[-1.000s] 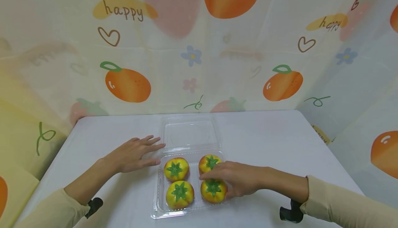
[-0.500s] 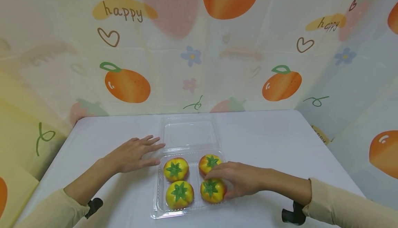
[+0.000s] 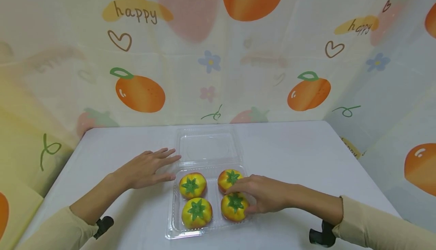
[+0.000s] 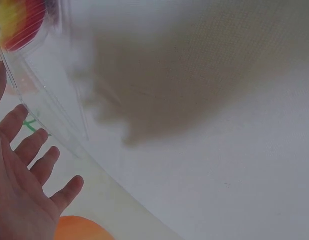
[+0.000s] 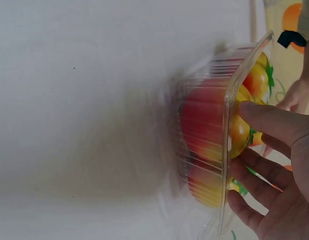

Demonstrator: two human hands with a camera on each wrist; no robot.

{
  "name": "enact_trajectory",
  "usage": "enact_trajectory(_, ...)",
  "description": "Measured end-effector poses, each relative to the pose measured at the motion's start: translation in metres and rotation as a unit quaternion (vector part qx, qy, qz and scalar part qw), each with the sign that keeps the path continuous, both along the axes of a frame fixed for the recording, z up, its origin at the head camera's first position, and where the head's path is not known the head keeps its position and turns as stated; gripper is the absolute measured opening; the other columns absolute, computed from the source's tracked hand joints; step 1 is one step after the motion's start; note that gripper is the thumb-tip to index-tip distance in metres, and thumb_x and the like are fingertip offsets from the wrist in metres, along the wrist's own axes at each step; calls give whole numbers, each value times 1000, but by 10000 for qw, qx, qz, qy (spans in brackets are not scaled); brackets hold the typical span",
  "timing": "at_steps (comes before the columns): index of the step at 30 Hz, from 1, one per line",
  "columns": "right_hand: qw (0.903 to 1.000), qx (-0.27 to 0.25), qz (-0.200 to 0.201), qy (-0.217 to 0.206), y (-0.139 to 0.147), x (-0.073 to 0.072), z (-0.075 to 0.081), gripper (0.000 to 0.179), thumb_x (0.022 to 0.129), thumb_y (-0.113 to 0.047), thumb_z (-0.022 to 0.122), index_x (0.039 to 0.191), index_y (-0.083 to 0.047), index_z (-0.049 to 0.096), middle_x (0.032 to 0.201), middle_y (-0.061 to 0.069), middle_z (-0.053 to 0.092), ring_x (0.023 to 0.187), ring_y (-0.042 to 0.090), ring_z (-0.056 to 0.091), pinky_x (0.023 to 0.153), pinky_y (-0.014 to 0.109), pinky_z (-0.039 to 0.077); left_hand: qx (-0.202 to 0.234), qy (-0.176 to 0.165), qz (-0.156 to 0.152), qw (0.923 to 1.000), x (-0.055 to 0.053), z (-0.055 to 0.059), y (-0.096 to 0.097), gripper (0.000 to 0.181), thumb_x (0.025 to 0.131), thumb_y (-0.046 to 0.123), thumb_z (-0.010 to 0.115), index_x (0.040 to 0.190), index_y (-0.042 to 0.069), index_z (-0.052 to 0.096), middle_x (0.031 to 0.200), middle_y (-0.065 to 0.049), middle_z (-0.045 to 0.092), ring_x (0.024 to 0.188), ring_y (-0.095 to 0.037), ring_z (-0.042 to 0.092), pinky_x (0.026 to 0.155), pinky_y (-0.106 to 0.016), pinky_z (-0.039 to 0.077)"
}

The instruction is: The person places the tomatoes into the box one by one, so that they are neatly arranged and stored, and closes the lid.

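A clear plastic clamshell box (image 3: 170, 223) lies with its lid folded back on the table. In it sit yellow-red tomatoes with green star-shaped tops, two on each side. My right hand (image 3: 263, 193) has its thumb and fingers about the near right tomato (image 3: 234, 213), pinching it; in the right wrist view the thumb (image 5: 274, 120) lies on that tomato's upper side. Partly covered by those fingers is the far right tomato (image 3: 225, 180). My left hand (image 3: 144, 170) is spread beside the box's left edge, fingers apart and holding nothing.
The lid (image 3: 207, 147) extends behind the box toward the back of the white table (image 3: 286, 147). A fruit-print cloth (image 3: 252, 79) hangs behind and at the sides. The left tomatoes (image 3: 193, 185) sit one behind the other.
The near right tomato has turned and shifted slightly, lately a little right and back, along with my right hand. Right fingertips have drawn slightly rightward. The left hand stays put.
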State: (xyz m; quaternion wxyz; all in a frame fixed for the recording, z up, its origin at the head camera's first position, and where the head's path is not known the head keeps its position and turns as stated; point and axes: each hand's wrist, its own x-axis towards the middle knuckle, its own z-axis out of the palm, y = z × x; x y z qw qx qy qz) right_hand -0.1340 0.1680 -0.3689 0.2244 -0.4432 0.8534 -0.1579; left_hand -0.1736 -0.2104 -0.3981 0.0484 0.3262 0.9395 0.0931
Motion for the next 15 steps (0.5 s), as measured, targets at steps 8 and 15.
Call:
enact_trajectory(8, 9969, -624, -250, -404, 5, -21, 8, 48, 88, -22, 78, 133, -14, 62, 126, -8, 65, 110, 9, 61, 99, 34, 50, 276, -264, 409, 9984, -5, 0, -3, 70, 96, 62, 49, 150, 18, 46, 153, -15, 44, 135, -41, 47, 101, -64, 41)
enact_trajectory(15, 9802, -1597, -1168, 59, 18, -61, 3, 41, 92, -24, 72, 129, -7, 63, 121, 6, 69, 110, 26, 64, 92, 48, 53, 1001, -704, 700, 9900, -10, -1, 1, 66, 99, 55, 49, 152, 16, 44, 154, -16, 41, 139, -42, 40, 105, -66, 36)
